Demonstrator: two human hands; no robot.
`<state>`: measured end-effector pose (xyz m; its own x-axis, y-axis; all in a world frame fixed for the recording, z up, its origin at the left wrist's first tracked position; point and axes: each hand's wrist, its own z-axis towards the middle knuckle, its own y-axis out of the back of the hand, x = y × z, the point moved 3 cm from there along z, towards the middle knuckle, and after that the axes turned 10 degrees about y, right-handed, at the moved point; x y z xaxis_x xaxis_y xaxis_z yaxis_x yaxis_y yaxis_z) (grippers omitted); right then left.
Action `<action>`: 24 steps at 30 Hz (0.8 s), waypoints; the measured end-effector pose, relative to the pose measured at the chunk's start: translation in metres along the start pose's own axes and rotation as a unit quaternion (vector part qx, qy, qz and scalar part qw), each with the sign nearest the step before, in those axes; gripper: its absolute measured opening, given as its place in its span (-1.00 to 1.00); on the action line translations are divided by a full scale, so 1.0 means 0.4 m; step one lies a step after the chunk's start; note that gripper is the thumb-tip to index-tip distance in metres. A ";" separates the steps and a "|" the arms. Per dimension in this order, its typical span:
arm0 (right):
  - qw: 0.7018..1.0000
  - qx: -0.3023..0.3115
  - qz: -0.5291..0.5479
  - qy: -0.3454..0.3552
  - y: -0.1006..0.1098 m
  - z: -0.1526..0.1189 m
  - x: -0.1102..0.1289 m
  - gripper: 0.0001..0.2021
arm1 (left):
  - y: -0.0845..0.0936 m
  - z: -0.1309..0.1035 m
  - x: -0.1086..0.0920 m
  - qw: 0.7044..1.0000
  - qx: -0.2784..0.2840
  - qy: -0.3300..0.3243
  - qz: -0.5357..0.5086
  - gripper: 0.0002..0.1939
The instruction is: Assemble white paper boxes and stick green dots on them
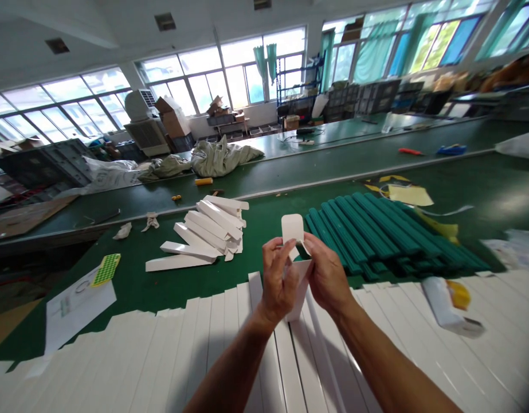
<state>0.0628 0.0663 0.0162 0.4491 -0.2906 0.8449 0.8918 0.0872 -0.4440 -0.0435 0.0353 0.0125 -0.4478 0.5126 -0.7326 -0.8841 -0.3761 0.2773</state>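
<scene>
A narrow white paper box (299, 289) stands tilted between my two hands, its end open and a rounded flap (292, 227) sticking up. My left hand (280, 280) grips its left side, fingers bent near the opening. On the right edge, my right hand (329, 276) pinches the box by the side flap. A dark green patch shows in the opening; whether it is contents or the tabletop behind, I cannot tell. Under my hands lies a long row of white boxes (212, 327) side by side. Green ribbed bars (371, 229) are stacked just beyond my right hand.
A loose pile of white boxes (208, 229) lies on the green table (137, 287) at left. A white paper sheet (79, 310) carries a green checked card (106, 269). At right, a white tape dispenser (447, 307) rests on the boxes. Farther back are a red-handled tool (410, 151) and cloth (221, 156).
</scene>
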 end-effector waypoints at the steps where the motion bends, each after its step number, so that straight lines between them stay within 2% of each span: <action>1: 1.000 0.004 -0.002 0.011 -0.004 0.005 0.003 -0.70 | 0.003 0.005 -0.001 1.000 -0.009 0.023 -0.018 -0.60; 3: 0.999 0.003 -0.004 0.038 -0.011 0.016 0.009 -0.75 | 0.003 0.013 -0.005 0.998 -0.032 0.048 -0.033 -0.66; 6: 0.996 -0.035 -0.001 0.081 -0.013 0.032 0.015 -0.88 | -0.007 0.022 -0.008 0.994 -0.066 0.068 -0.057 -0.77; 9: 0.993 -0.053 0.014 0.101 -0.010 0.036 0.010 -0.92 | -0.011 0.027 -0.003 0.991 -0.071 0.082 -0.083 -0.66; 12: 0.991 -0.025 0.015 0.128 -0.004 0.026 0.003 -0.86 | 0.003 0.031 -0.005 0.999 -0.039 0.031 -0.009 -0.71; 17: 0.982 0.017 -0.037 0.186 0.014 -0.005 -0.002 -0.66 | 0.036 0.037 -0.023 0.994 0.019 -0.082 0.067 -0.56; 19: 0.978 0.028 -0.048 0.202 0.018 -0.012 -0.002 -0.66 | 0.046 0.043 -0.031 0.990 0.023 -0.101 0.092 -0.60; 21: 0.980 0.043 -0.053 0.188 0.021 -0.016 -0.005 -0.65 | 0.053 0.053 -0.037 0.985 0.031 -0.108 0.133 -0.65; 24: 0.978 0.099 -0.090 0.159 0.016 -0.024 -0.013 -0.54 | 0.062 0.068 -0.048 0.972 0.072 -0.135 0.178 -0.59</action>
<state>0.0655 0.0593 0.0062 0.2711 -0.5971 0.7550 0.9624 0.1804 -0.2029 -0.0603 0.0371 0.0503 -0.7308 0.5601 -0.3901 -0.6670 -0.4645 0.5825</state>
